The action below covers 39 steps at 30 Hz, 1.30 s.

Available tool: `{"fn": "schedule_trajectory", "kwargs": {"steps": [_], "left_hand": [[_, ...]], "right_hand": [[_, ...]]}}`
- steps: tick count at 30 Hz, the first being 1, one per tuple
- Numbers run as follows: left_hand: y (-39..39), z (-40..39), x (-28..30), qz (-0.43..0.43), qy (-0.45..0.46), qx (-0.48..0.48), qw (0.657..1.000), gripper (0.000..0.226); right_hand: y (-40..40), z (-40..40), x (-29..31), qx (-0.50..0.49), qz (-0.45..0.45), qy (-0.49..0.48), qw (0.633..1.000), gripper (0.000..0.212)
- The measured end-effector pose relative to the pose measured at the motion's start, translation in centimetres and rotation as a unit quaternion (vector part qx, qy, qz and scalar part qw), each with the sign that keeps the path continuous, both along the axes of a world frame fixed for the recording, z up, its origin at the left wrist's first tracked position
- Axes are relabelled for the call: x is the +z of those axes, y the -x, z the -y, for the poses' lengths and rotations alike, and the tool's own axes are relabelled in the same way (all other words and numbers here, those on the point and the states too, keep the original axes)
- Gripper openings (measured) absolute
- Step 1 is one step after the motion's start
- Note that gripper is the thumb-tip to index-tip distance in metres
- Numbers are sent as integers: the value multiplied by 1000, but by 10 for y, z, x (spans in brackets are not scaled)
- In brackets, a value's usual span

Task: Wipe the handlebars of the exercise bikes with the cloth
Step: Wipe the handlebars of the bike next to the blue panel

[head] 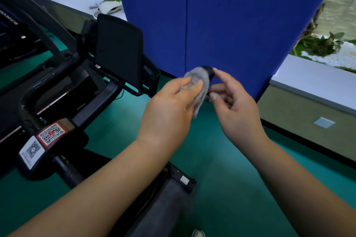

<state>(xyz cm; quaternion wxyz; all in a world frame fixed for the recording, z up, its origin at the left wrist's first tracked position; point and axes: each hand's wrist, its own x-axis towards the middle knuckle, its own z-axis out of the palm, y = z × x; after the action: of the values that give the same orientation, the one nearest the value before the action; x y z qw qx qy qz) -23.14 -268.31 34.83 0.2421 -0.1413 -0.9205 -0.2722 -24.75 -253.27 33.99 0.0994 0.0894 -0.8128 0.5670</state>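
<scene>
A grey cloth is wrapped over the black end of an exercise bike handlebar at the centre of the head view. My left hand grips the cloth around that end, and only the bar's tip shows past it. My right hand hovers just to the right, its index finger stretched to the tip and its other fingers loosely curled. It holds nothing that I can see. The rest of the handlebar is hidden behind my hands.
The bike's dark console screen and its frame with QR stickers stand to the left. Another black machine is at the far left. A blue partition rises right behind the handlebar. A white ledge runs at right over green floor.
</scene>
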Motion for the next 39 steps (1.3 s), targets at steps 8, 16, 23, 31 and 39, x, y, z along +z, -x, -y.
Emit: {"fn": "schedule_trajectory", "kwargs": {"steps": [8,16,23,31,39], "left_hand": [[-25,28,-10,28,0,-29,999,29],[-28,46,-4,133,-33,-69,988,31],[-58,88,-7,203,-25,-63,977,29],[-55,58,-1,139,-21,-19,990,36],[-93,120,-9,209,-14,-93,973,40]], "right_hand": [[-6,3,-1,5,18,-26,999,60],[-19,14,-10,-3,59,-54,997,56],[-31,27,-13,-25,72,-44,996,54],[-39,35,-12,-48,80,-59,994,60],[-50,47,-23,-55,103,-54,992,68]]}}
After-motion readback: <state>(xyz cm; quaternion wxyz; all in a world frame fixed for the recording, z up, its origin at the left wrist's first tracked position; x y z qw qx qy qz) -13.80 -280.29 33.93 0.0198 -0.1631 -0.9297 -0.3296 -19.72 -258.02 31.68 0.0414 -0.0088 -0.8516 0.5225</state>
